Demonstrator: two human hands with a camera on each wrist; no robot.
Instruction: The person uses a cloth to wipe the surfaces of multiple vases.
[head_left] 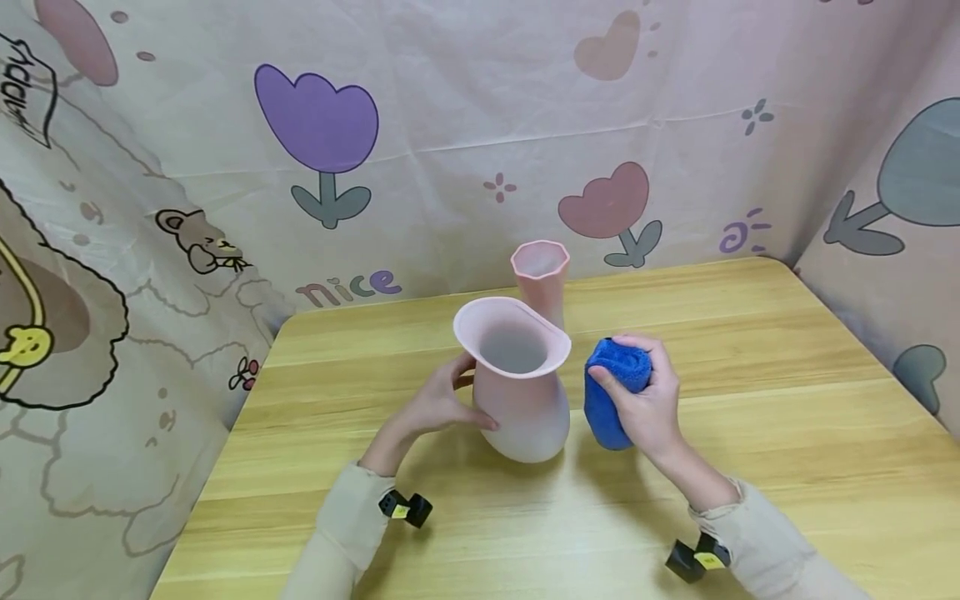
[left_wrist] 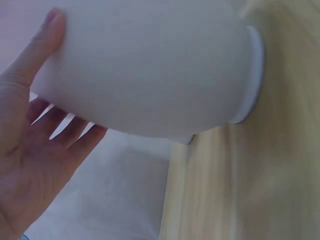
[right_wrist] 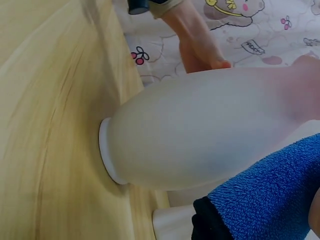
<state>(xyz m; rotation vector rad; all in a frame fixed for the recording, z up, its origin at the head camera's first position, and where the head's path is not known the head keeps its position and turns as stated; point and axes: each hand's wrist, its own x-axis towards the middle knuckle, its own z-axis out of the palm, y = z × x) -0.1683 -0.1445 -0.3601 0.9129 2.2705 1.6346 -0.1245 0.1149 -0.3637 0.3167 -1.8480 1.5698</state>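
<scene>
A pale pink and white vase [head_left: 525, 421] with a flared, wavy rim stands upright on the table. My left hand [head_left: 441, 402] holds its left side, the thumb in front and the fingers round the back. In the left wrist view the thumb [left_wrist: 42, 47] presses on the vase wall. To the right of the vase, my right hand [head_left: 656, 404] grips a folded blue towel [head_left: 609, 417]. The towel [right_wrist: 270, 195] has a dark edge and is close to the vase's side in the right wrist view; whether they touch I cannot tell.
Behind the vase stands a narrower pink vase [head_left: 543, 292] with an angular rim, its lower part hidden. Both stand on a wood-grain table [head_left: 750, 400]. A printed cloth backdrop [head_left: 450, 108] surrounds the table's back and sides.
</scene>
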